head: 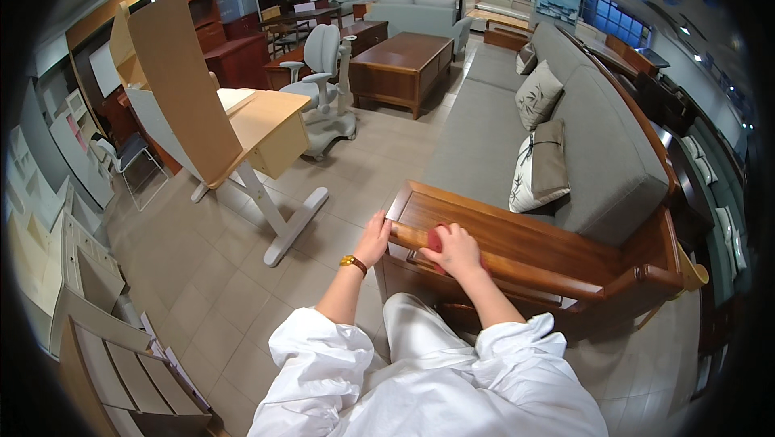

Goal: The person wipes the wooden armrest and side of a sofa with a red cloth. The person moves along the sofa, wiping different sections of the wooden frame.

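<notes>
My left hand (373,241), with a gold watch on a brown strap (353,262) at its wrist, rests against the front end of the sofa's wooden armrest rail (514,269). Its fingers lie extended along the end of the wood. Farther along the same rail, my right hand (455,249) is closed over a red cloth or pad (433,242), pressing it onto the top of the rail. Most of the red piece is hidden under my palm. Beyond the rail is the wide wooden side panel (484,213) of the grey sofa (478,122).
Patterned cushions (539,164) lean on the sofa back. A light wood desk (272,113) with a raised panel stands left, its grey foot (296,225) on the tiled floor (236,279). Beyond are a grey swivel chair (321,55) and a brown coffee table (402,55). Cabinets (85,255) line the left.
</notes>
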A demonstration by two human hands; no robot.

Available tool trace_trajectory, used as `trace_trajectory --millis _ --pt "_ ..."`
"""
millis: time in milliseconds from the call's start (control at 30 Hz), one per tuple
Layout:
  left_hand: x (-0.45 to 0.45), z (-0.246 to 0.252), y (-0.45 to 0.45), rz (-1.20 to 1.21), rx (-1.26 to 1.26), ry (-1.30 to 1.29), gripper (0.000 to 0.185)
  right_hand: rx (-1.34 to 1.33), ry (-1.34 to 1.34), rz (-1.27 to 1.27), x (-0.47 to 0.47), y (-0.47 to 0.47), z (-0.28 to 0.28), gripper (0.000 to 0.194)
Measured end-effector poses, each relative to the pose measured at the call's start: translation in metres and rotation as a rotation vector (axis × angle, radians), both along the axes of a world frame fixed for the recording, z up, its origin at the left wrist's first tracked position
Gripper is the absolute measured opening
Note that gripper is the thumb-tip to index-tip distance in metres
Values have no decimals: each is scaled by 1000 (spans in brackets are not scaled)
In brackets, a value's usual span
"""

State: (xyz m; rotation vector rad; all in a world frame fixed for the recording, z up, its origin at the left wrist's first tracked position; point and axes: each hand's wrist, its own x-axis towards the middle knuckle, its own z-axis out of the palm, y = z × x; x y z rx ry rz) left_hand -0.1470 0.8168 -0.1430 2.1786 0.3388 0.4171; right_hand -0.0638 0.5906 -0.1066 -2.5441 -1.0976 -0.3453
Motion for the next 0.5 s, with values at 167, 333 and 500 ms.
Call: trace_trajectory --millis 167,333,500 --pt "0 -7 -6 39 126 17 60 -93 159 -175 17 -75 10 56" --pt "5 -10 -9 95 240 77 62 -249 383 -143 33 -58 17 60" --pt "8 -13 1 45 182 76 63 -112 283 -6 23 20 5 51"
